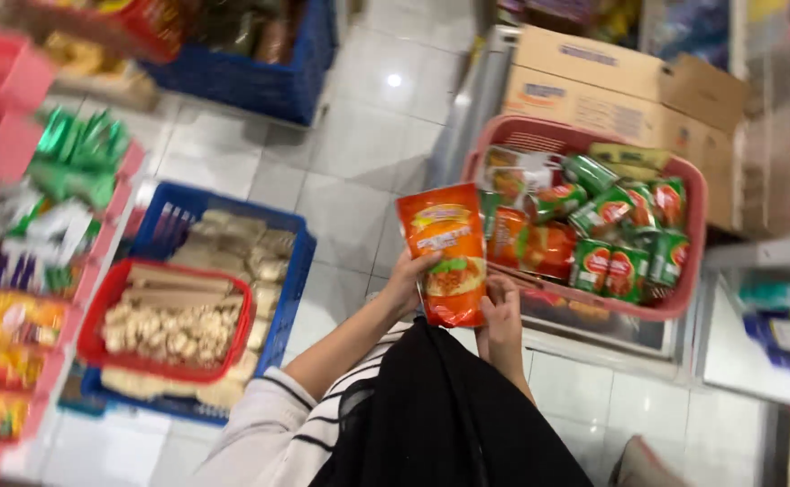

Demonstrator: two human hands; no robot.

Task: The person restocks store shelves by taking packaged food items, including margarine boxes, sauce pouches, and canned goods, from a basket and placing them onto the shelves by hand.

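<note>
An orange stand-up pouch with a food picture on its front is held upright between both hands. My left hand, on a striped sleeve, grips its left edge. My right hand holds its lower right corner. The pouch is just left of a pink plastic basket, which holds several green cans and more orange pouches. A black cloth hangs below my hands and hides my forearms near the body.
Cardboard boxes stand behind the pink basket. On the tiled floor at left a blue crate carries a red basket of pale snacks. A pink shelf with packets runs along the left edge. Another blue crate sits farther back.
</note>
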